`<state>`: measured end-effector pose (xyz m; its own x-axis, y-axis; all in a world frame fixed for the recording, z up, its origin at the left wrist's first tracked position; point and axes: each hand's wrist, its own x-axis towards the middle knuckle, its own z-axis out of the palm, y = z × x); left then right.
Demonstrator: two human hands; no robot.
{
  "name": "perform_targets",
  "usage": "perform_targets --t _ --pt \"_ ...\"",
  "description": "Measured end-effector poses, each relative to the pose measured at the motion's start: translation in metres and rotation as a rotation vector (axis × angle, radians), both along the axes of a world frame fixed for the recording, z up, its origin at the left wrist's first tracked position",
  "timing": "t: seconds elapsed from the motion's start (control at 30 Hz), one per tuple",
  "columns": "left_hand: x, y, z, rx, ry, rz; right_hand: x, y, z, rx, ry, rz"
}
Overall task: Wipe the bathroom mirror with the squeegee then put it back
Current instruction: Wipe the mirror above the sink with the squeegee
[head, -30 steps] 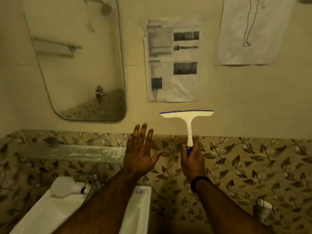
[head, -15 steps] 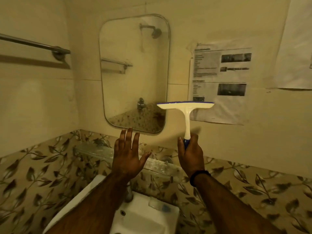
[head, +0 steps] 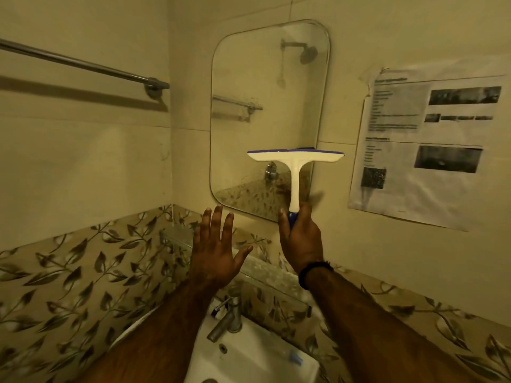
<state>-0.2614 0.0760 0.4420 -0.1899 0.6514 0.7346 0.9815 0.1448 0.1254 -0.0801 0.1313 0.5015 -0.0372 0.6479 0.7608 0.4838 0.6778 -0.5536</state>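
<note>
head view: the right hand grips the squeegee by its handle, blade up before the lower mirror; the left hand is empty, fingers spread. wiping looks about to begin; next, the blade likely needs lifting to the top and pressing flat.

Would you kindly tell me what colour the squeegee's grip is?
Blue, under a white stem; the squeegee shows best in the head view, held by the right hand.
</note>
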Motion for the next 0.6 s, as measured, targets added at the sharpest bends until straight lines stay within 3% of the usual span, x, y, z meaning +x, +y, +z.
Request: perform_targets --t 0.27,0.6 --pt "-0.018 0.044 0.001 -0.053 -0.039 -0.019 -0.025 0.031 0.024 0.040 -0.028 -0.013" --pt "-0.041 0.120 -0.003 -0.197 -0.346 -0.020 -0.056 0.093 0.078 0.149 -0.060 -0.077"
